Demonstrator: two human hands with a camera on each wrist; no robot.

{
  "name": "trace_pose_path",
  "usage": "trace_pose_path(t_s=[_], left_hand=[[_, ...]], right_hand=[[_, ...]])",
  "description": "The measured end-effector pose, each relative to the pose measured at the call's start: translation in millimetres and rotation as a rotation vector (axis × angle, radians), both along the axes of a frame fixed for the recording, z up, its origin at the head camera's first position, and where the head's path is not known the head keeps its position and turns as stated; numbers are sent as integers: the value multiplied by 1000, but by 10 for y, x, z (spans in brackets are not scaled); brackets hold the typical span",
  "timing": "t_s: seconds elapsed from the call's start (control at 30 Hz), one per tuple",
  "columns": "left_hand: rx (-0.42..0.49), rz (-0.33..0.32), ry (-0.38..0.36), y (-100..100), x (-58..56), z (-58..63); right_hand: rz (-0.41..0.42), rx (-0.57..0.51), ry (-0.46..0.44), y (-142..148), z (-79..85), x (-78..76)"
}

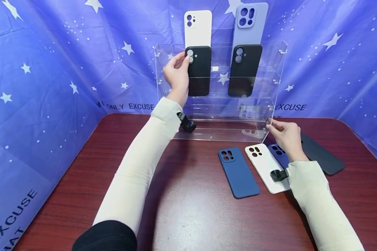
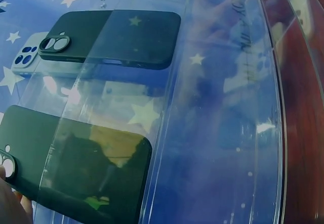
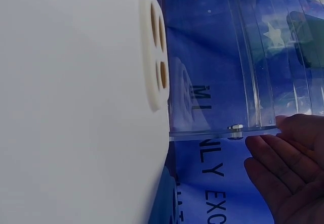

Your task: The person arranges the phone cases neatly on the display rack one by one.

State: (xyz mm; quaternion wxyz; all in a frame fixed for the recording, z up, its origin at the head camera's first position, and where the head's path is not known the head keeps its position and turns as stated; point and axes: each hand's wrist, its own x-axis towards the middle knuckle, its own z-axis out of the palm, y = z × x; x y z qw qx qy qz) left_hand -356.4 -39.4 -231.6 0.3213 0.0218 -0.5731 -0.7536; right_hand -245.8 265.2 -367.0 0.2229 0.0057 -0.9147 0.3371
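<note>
A clear acrylic display rack [image 1: 204, 134] stands at the back of the table. My left hand [image 1: 177, 75] pinches the upper left edge of a black phone case [image 1: 199, 75], its thumb by the camera cutout. That case leans in a rack tier, in front of a white phone case [image 1: 198, 31]. To its right, a second black phone case [image 1: 246, 69] leans before a light purple phone case [image 1: 260, 29]. With my right hand [image 1: 287, 137] I grip the rack's right side edge low down; in the right wrist view the thumb [image 3: 298, 125] lies against the clear side panel.
On the table at right lie a blue phone case [image 1: 240, 177], a cream phone case [image 1: 267, 170], a dark blue phone case [image 1: 279, 155] partly under my right hand, and a dark grey phone case [image 1: 323, 157]. A starry blue curtain [image 1: 66, 59] hangs behind the table.
</note>
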Motion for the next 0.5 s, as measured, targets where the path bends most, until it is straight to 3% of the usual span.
trace_pose_path(t_s=[0.3,0.5], left_hand=[[-48,-63,28,-181,115,-62],[-87,-91,-16,-368,276,-229]], right_hand=[[5,-2,22,5,-5,2],[-3,5,9,-6,17,16]])
